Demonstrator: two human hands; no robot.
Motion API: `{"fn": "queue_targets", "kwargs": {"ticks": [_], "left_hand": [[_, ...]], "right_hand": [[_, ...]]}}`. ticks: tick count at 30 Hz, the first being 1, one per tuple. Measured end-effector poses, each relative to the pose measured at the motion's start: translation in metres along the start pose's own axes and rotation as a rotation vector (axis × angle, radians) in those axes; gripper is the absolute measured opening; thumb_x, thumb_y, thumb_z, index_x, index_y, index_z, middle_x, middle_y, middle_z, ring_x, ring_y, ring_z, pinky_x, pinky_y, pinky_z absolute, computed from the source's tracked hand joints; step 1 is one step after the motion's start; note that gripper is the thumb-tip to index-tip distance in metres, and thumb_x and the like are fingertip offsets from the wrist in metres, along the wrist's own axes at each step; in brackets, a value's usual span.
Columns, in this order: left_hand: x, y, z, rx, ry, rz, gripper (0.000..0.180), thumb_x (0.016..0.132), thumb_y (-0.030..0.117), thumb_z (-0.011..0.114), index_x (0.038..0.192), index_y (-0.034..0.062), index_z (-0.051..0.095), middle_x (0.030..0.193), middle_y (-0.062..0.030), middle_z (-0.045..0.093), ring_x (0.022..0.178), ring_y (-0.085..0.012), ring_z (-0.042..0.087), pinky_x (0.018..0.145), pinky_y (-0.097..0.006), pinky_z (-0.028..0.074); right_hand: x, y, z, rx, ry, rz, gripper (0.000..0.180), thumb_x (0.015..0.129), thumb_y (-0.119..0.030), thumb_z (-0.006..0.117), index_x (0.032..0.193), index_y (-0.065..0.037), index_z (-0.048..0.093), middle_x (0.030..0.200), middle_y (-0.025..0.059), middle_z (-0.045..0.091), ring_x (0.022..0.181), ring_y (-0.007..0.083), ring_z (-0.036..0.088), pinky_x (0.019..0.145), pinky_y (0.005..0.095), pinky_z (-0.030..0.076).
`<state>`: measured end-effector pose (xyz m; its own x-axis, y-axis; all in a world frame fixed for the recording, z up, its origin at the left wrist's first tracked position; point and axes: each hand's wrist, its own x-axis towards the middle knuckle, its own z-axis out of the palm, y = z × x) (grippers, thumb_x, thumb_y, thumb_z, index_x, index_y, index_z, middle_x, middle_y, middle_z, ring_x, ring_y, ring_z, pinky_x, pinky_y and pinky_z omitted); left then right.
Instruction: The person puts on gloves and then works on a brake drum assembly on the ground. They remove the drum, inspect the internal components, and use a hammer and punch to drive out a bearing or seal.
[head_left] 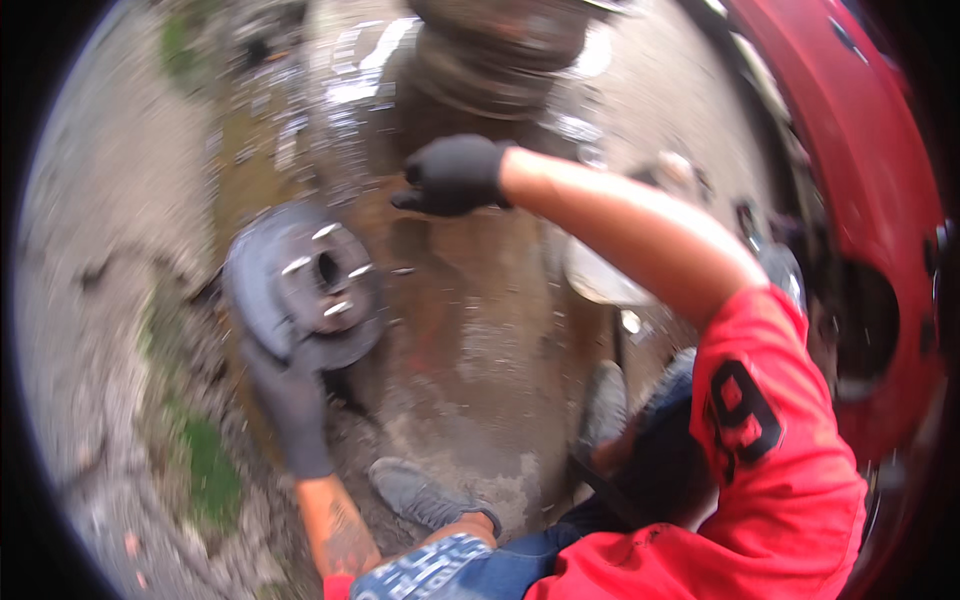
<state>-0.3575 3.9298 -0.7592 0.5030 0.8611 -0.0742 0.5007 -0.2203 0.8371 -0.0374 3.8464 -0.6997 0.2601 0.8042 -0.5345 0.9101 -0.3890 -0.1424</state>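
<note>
The metal wheel hub [305, 285], a grey round disc with several studs sticking up from its raised centre, sits low on the left side of the view, over wet, muddy ground [470, 330]. The left hand [285, 390], in a dark glove, reaches up from the lower edge and is pressed against the hub's lower rim; the fingers seem to curl under the disc, though blur makes it hard to tell how firmly they grip. The right hand [452, 175], also in a dark glove, hangs in the air above and to the right of the hub, well apart from it, loosely curled and holding nothing. Between the two hands lies an open stretch of brown, wet ground. To the left of the hub the ground turns to rough gravel with patches of green moss [205, 465]. A red car body [860, 170] curves along the right edge, closing off that side. Above the right hand stands a dark rounded object [500, 50], too blurred to name. Below the hub a grey shoe [420, 495] rests on the ground, and a second grey shoe [605, 400] lies further right.
</note>
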Motion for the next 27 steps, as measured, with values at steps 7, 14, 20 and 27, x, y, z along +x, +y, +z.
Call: {"fn": "queue_targets", "kwargs": {"ticks": [7, 14, 20, 27], "left_hand": [[0.036, 0.042, 0.007, 0.147, -0.147, 0.180, 0.054, 0.096, 0.021, 0.068, 0.139, -0.0038, 0.047, 0.130, -0.0199, 0.062, 0.119, -0.0272, 0.060, 0.103, -0.038, 0.044], [0.053, 0.096, 0.026, 0.284, -0.279, 0.278, 0.044, 0.095, 0.020, 0.068, 0.131, -0.0023, 0.055, 0.122, -0.0166, 0.067, 0.108, -0.0238, 0.066, 0.096, -0.036, 0.048], [0.058, 0.107, 0.024, 0.308, -0.323, 0.327, 0.045, 0.092, 0.025, 0.071, 0.127, 0.0010, 0.055, 0.113, -0.0185, 0.068, 0.103, -0.0259, 0.066, 0.093, -0.037, 0.049], [0.083, 0.111, 0.025, 0.545, -0.397, 0.387, 0.055, 0.088, 0.035, 0.073, 0.124, -0.0004, 0.052, 0.112, -0.0269, 0.065, 0.106, -0.0431, 0.064, 0.088, -0.047, 0.050]], "right_hand": [[-0.190, 0.202, -0.053, -0.058, 0.621, 0.514, 0.055, 0.092, -0.053, 0.057, 0.112, -0.004, 0.071, 0.107, 0.0216, 0.071, 0.101, 0.0374, 0.068, 0.091, 0.0445, 0.052], [-0.393, 0.277, 0.080, 0.019, 0.637, 0.946, 0.056, 0.092, -0.046, 0.061, 0.126, -0.001, 0.062, 0.117, 0.0260, 0.067, 0.110, 0.0396, 0.065, 0.096, 0.0453, 0.049], [-0.427, 0.256, 0.158, -0.152, 0.296, 0.877, 0.064, 0.086, -0.025, 0.068, 0.144, -0.010, 0.046, 0.139, 0.0233, 0.053, 0.121, 0.0404, 0.057, 0.099, 0.0469, 0.048], [-0.407, 0.300, 0.215, -0.414, -0.079, 0.767, 0.063, 0.080, -0.015, 0.068, 0.140, -0.012, 0.051, 0.143, 0.0192, 0.050, 0.136, 0.0378, 0.045, 0.111, 0.0546, 0.036]]}}
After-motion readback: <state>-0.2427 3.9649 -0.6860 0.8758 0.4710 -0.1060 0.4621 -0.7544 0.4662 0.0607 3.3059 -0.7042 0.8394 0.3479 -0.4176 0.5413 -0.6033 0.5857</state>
